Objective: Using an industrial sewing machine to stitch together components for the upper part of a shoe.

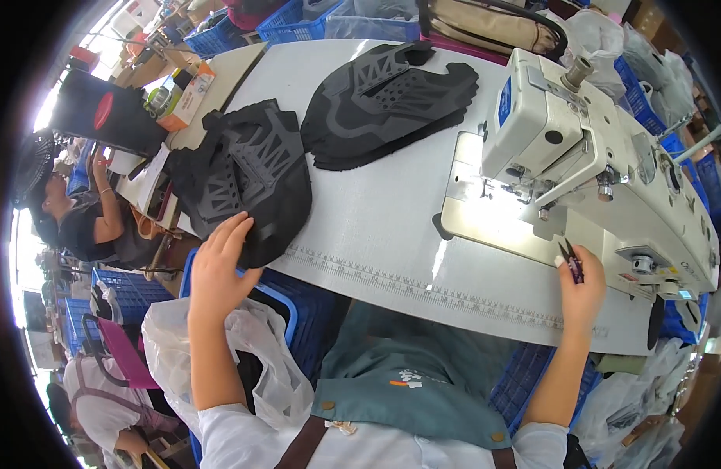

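My left hand (221, 270) rests on the near edge of a pile of black shoe upper pieces (278, 184), its fingers stretched over the top and the thumb apart. These pieces have dark grey zigzag patterns and rows of holes. A second pile of similar uppers (391, 102) lies farther back on the white table (376, 215). In my right hand (584, 291) is a small pair of thread snips (571, 264), blades pointing up and away. That hand is beside the lit bed plate of a white sewing machine (540, 117).
A ruler strip (423, 291) runs along the table's front edge. Blue crates (298, 22) and bags stand behind the table. White plastic bags (259, 352) hang by a blue basket at my left. Other people (79, 211) sit at the far left.
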Demonstrator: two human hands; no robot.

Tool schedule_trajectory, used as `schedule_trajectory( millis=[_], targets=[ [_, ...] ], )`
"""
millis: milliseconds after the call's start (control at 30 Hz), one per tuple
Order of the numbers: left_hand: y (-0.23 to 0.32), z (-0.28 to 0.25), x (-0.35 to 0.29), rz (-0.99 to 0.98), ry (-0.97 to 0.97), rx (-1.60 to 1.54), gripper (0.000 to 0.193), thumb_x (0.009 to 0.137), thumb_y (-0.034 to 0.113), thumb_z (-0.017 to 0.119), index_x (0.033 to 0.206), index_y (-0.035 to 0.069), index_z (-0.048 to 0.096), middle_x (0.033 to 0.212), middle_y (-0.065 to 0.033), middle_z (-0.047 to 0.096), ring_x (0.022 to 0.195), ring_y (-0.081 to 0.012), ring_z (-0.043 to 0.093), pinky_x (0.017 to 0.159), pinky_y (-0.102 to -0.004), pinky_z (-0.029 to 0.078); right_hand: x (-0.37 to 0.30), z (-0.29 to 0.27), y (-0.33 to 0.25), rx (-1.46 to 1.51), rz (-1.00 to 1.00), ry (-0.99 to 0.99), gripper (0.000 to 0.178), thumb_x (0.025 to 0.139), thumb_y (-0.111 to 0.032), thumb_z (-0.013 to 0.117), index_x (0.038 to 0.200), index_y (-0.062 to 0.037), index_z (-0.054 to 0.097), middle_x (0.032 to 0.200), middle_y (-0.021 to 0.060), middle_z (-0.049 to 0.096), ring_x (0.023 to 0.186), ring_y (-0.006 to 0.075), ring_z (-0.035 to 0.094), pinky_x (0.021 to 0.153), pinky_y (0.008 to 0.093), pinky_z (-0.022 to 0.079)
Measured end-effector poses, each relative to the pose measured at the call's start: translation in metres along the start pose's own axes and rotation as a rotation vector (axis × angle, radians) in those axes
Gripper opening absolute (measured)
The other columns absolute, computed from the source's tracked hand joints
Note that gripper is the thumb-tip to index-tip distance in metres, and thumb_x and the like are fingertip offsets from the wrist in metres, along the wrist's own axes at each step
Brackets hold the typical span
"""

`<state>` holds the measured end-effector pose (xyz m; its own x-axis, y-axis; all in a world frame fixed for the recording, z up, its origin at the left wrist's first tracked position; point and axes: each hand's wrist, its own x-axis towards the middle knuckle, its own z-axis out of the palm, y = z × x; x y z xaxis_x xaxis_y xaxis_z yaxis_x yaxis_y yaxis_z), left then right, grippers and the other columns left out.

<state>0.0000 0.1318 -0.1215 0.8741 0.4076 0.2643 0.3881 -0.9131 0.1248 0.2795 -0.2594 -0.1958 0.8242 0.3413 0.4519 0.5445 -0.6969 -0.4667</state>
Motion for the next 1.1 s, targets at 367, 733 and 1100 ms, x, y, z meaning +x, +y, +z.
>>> schedule_trajectory(
  millis=[367,733,1100],
  targets=[
    [0.003,0.09,0.239,0.127,-0.152,-0.037,0.047,0.087,0.036,0.053,0.113,-0.004,0.055,0.113,-0.0223,0.056,0.104,-0.0345,0.055,0.091,-0.039,0.042,0.001,0.011,0.032,-0.164,-0.084,-0.048,0.035,0.073,-0.013,0.066,0.106,-0.004,0.059,0.106,0.012,0.055,0.102,0.0317,0.049,0.09,0.0411,0.037],
    [-0.008,0.147,0.275,-0.481,-0.052,-0.347,0.058,0.071,0.036,0.071,0.111,-0.003,0.056,0.114,-0.0224,0.058,0.11,-0.0378,0.052,0.092,-0.0429,0.042,0.002,0.006,0.035,-0.114,-0.035,-0.02,0.036,0.073,-0.015,0.066,0.107,-0.0064,0.059,0.108,0.0107,0.054,0.105,0.0302,0.047,0.094,0.0406,0.034],
    [0.083,0.003,0.17,-0.176,-0.134,-1.138,0.025,0.082,0.005,0.053,0.104,0.003,0.065,0.092,-0.0059,0.064,0.073,-0.0077,0.054,0.064,-0.02,0.041,-0.008,-0.002,-0.056,0.133,-0.413,-0.053,0.045,0.066,-0.01,0.068,0.11,-0.008,0.059,0.114,0.0099,0.055,0.108,0.0302,0.05,0.091,0.0426,0.04]
  ],
)
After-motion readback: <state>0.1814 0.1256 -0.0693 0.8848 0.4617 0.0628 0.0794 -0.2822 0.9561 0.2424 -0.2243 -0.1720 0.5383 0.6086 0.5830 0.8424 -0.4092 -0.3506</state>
